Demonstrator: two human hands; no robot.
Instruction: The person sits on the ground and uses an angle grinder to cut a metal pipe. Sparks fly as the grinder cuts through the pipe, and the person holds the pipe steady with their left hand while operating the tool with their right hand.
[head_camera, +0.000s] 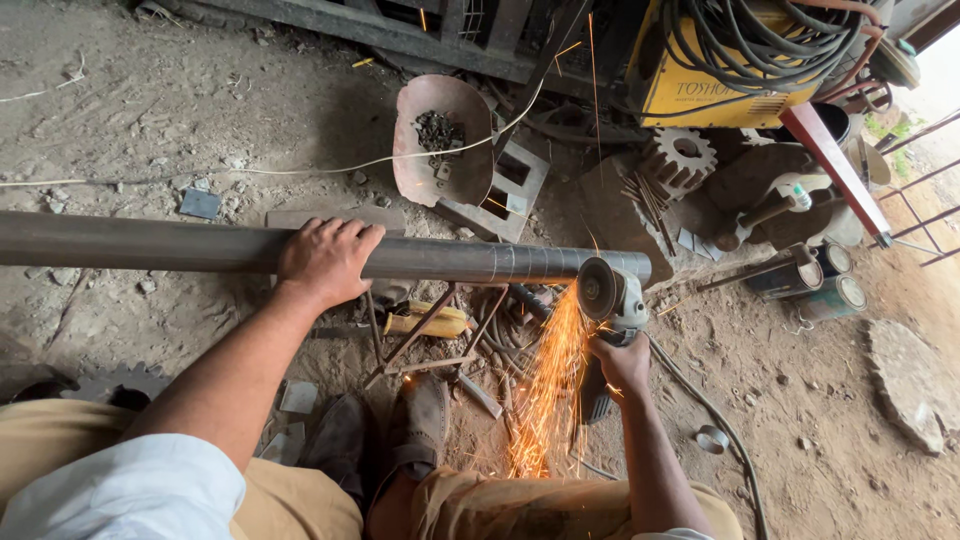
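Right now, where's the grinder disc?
In the head view, right of centre: the grinder disc is against the metal pipe near its right end, just above the right hand, throwing sparks downward.
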